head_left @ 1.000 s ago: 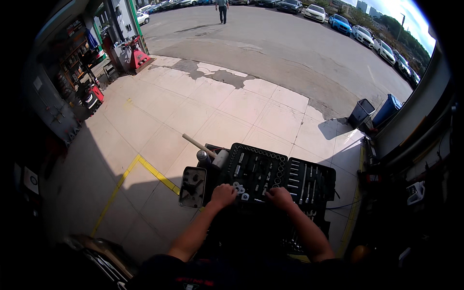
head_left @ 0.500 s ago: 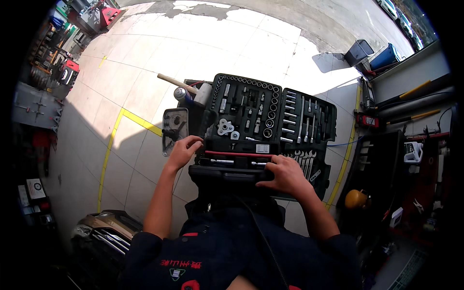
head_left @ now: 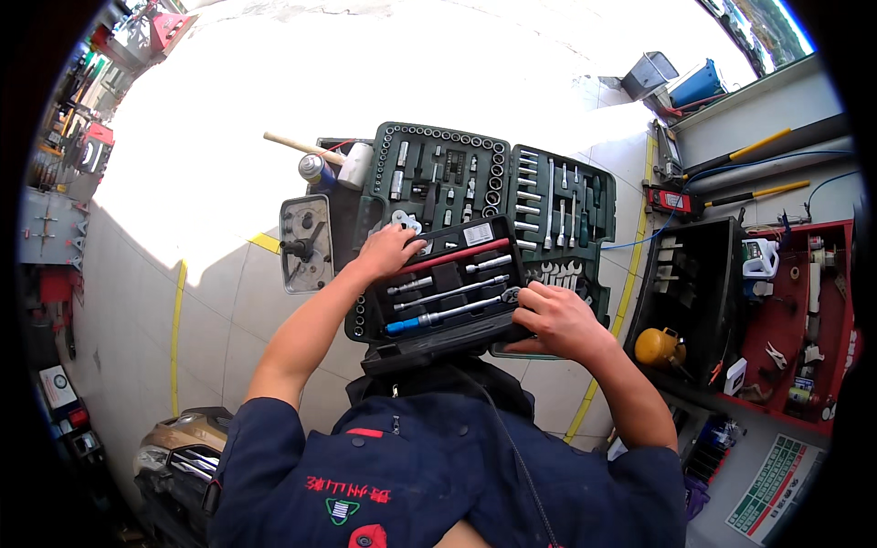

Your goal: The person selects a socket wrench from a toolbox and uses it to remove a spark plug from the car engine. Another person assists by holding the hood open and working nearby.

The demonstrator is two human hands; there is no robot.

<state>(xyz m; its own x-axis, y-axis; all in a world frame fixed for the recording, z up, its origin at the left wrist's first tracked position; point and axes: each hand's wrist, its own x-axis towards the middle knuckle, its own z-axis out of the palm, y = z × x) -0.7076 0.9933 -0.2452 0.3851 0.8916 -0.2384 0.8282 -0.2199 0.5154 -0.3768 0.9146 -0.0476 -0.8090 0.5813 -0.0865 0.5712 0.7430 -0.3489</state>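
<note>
A small black tool case lies open and tilted over the near part of a big dark green socket set. In its slots sit a torque wrench with a blue handle, a red bar and several silver extension bars. The fingers of my left hand curl at the case's upper left edge, beside a silver ratchet head in the socket set. My right hand grips the case's right side, next to the torque wrench's head; its fingertips are partly hidden.
Left of the socket set are a metal tray, a spray can and a wooden-handled mallet. To the right stand a black bin with a yellow object and a red tool tray. A car front is at lower left.
The small case has turned counter-clockwise and opened up, showing the blue-handled torque wrench. My left hand has moved up and right onto its upper left edge; my right hand stays at its right side.
</note>
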